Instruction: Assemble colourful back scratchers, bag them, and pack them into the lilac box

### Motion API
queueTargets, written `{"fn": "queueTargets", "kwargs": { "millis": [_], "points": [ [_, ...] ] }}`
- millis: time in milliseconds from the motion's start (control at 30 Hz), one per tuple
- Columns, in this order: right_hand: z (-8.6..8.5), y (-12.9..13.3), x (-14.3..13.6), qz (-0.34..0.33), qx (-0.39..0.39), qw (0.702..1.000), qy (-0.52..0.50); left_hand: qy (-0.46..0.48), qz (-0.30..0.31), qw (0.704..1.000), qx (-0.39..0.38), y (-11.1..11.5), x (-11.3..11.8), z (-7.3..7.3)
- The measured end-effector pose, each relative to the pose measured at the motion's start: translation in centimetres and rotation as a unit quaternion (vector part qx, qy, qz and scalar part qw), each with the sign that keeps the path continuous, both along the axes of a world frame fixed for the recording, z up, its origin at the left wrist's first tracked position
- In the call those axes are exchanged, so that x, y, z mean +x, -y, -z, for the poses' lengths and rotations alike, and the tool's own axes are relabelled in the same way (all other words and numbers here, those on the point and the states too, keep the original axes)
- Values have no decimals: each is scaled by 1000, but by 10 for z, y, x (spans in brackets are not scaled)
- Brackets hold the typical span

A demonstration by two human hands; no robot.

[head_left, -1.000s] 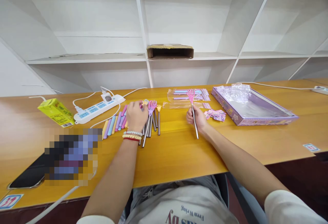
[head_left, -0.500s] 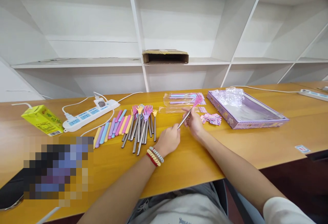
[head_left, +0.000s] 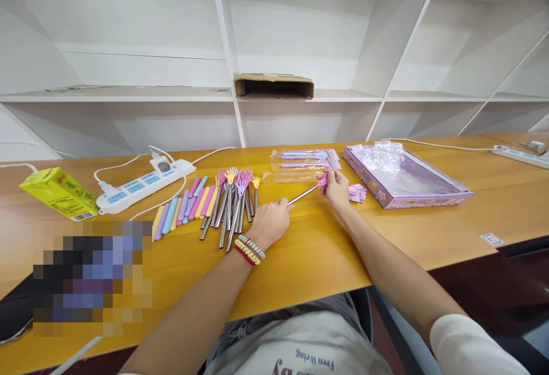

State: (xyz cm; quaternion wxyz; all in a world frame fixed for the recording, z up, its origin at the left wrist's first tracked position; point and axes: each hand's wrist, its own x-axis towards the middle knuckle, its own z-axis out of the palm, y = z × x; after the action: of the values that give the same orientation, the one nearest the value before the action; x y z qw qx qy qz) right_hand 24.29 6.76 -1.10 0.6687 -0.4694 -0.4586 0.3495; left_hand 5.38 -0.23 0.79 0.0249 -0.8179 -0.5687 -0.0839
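A back scratcher (head_left: pixel 303 194) with a metal rod and a pink claw head is stretched between my hands. My left hand (head_left: pixel 271 222) is closed around the lower end of its rod. At the other end, my right hand (head_left: pixel 335 189) is closed on the pink head and covers most of it. To the left lies a pile of similar back scratchers (head_left: pixel 231 209) with pink, yellow, purple and blue heads. Coloured handle sleeves (head_left: pixel 184 206) sit in a row beside the pile. Small pink printed cards (head_left: pixel 357 193) lie just right of my right hand, partly hidden.
Clear plastic packets (head_left: pixel 300 159) with back scratchers in them lie behind my hands. A purple box tray (head_left: pixel 407 200) with crumpled plastic stands at right. At left are a power strip (head_left: pixel 141 191), a yellow drink carton (head_left: pixel 60 193) and a blurred-out patch. A cardboard box (head_left: pixel 274 86) sits on the shelf.
My right hand has shifted from loosely spread fingers by the rod to a closed hold on the pink head. The back scratcher has tilted lower, closer to level.
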Motion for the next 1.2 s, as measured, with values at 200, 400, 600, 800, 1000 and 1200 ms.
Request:
{"fn": "queueTargets", "kwargs": {
  "millis": [200, 400, 600, 800, 1000, 1200],
  "points": [
    [0, 6, -9, 5, 10, 1000, 0, -3, -7, 1000, 5, 3, 2, 2],
    [-1, 9, -13, -50, 20, 997, -48, 17, -27, 999, -16, -1, -2, -2],
    [-8, 12, -16, -160, -42, 972, -170, 40, -50, 997, -40, -4, -6, -2],
    [-4, 15, -16, -234, -51, 961, -141, 46, 18, 998, -25, -1, -6, 3],
    [1, 19, -22, -291, -45, 954, -55, 61, 32, 997, -26, 1, -5, 0],
    [0, 20, -24, -267, -113, 957, 4, 75, -40, 996, 4, 0, -10, -14]
  ]
}}
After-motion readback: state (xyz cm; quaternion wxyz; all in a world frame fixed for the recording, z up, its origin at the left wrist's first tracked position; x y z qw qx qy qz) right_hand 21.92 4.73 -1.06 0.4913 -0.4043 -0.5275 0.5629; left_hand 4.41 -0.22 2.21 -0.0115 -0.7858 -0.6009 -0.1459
